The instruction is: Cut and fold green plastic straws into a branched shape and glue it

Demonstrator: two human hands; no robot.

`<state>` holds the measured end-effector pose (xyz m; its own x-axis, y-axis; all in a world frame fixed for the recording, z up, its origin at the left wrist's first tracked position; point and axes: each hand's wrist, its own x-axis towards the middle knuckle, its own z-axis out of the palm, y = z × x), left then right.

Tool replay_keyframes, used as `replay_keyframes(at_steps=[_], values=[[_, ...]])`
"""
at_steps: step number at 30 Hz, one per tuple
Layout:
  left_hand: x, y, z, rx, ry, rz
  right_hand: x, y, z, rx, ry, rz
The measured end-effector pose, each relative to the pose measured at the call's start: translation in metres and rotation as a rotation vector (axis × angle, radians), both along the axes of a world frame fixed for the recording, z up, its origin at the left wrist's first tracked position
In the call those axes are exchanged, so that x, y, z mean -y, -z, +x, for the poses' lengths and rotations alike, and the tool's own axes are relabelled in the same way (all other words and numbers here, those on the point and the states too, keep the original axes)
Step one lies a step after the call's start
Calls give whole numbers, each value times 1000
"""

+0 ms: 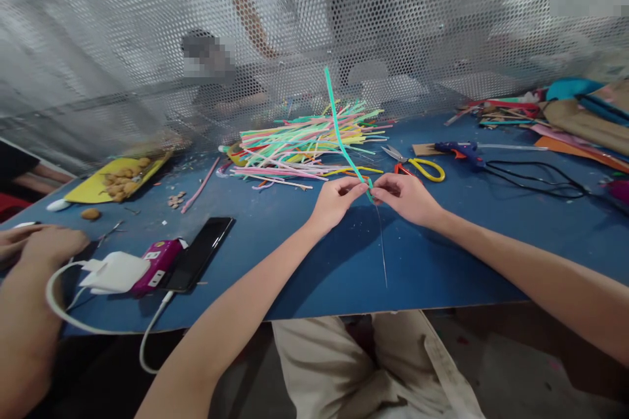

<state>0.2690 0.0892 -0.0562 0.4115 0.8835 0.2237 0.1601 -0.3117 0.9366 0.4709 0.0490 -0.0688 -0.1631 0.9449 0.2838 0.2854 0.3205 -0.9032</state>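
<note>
A teal-green pipe cleaner (pixel 336 119) rises from between my two hands, its long end leaning up and to the left. My left hand (pixel 339 200) pinches its lower part between thumb and fingers. Close beside it, my right hand (pixel 405 196) is also closed on the lower end, where the stem looks bent or looped. From there a thin bare wire (pixel 383 252) hangs down toward the table's front edge. Behind my hands lies a loose heap of pastel pipe cleaners (pixel 285 144). Yellow-handled scissors (pixel 426 169) rest just beyond my right hand.
On the left are a purple power adapter (pixel 158 268) with a white charger (pixel 118 273), a black phone (pixel 197 255), a yellow tray (pixel 91 178) with brown lumps, and another person's hand (pixel 54 245). A blue glue gun (pixel 459 152) lies right; perforated metal mesh (pixel 393 19) stands behind.
</note>
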Motion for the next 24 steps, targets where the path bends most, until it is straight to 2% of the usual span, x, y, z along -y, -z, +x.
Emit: replay_keyframes(at_steps=[6,16,24], values=[[3,-2,2,38,-38,-5,1,2,-2,-32,-51,-74],[1,-1,2,79,-41,-25,2,0,-9,-124,5,-24],[-3,7,2,153,10,-123,1,1,-9,-104,-41,30]])
